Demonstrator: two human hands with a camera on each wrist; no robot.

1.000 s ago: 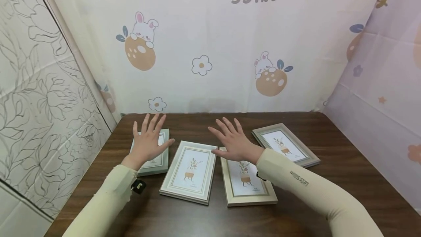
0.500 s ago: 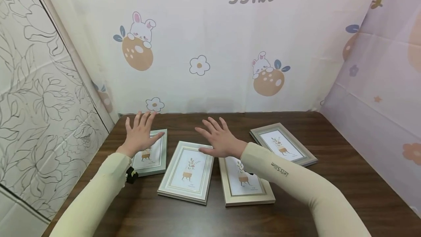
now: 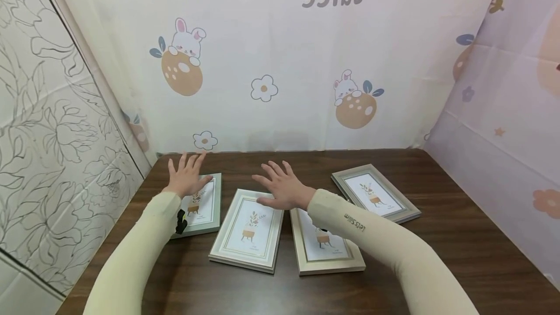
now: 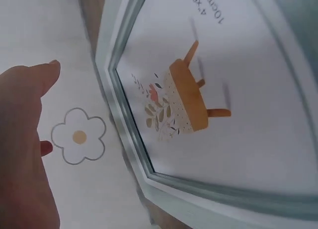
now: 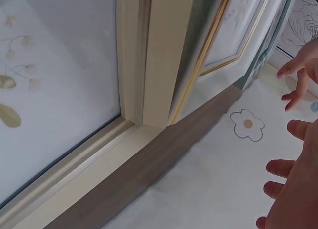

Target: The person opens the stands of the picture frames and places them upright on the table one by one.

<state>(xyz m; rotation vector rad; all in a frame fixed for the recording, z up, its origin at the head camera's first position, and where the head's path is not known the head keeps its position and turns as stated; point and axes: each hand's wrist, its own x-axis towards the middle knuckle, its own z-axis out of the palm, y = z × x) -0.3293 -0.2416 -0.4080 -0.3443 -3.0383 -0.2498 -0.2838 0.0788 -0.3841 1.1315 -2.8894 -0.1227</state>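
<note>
Palm down and fingers spread, my left hand (image 3: 185, 179) hovers over the pale green picture frame (image 3: 210, 210) at the left of the table. Above the top edge of the white picture frame (image 3: 247, 230) is my right hand (image 3: 282, 189), its fingers also spread and holding nothing. My right forearm partly covers a cream-gold picture frame (image 3: 321, 249). The left wrist view shows the green frame (image 4: 238, 139) close up beside the left hand (image 4: 25, 149). In the right wrist view, the cream frame (image 5: 164, 55) lies near the right hand (image 5: 293, 184).
A taupe picture frame (image 3: 374, 193) lies tilted at the back right of the dark wooden table (image 3: 437, 247). Behind stands a cloth backdrop (image 3: 297, 52) with rabbits and fruit printed on it. A line-drawn floral panel (image 3: 65, 125) borders the left side.
Both hands have shifted left, the right one further, from beside the cream frame to over the white one. The view has turned slightly. The picture frames stay put on the table.
</note>
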